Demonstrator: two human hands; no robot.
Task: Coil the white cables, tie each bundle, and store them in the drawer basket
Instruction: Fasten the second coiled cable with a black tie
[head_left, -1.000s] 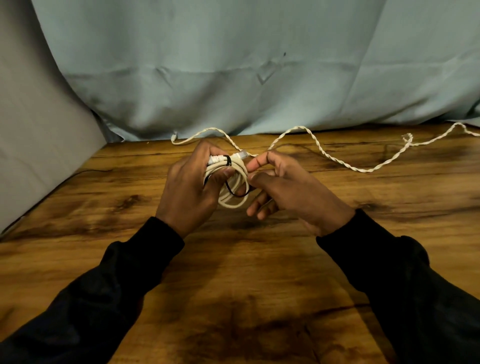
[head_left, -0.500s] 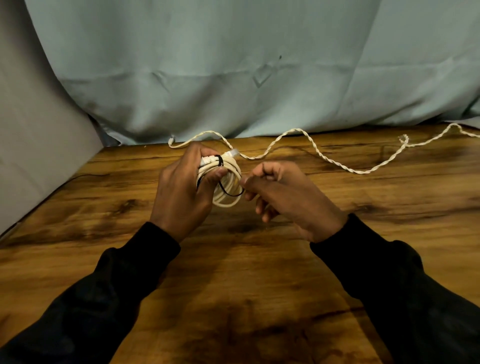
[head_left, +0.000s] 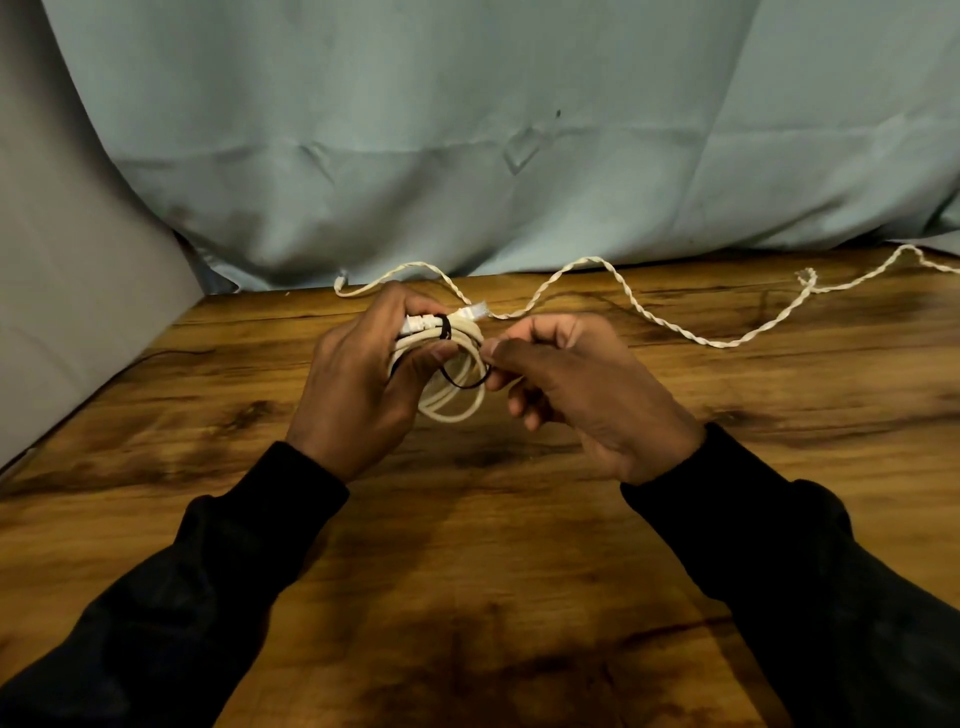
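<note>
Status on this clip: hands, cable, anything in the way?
Left hand grips coiled white cable bundle. Right hand pinches thin black tie. Twisted white cable loose behind.

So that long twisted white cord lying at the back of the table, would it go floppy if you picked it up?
Probably floppy: the twisted white cord lies in loose waves along the wooden table, so it would likely sag and trail from one grip. It looks thin, so likely light. Its twists may snag, given the small kink near the right end.
</note>
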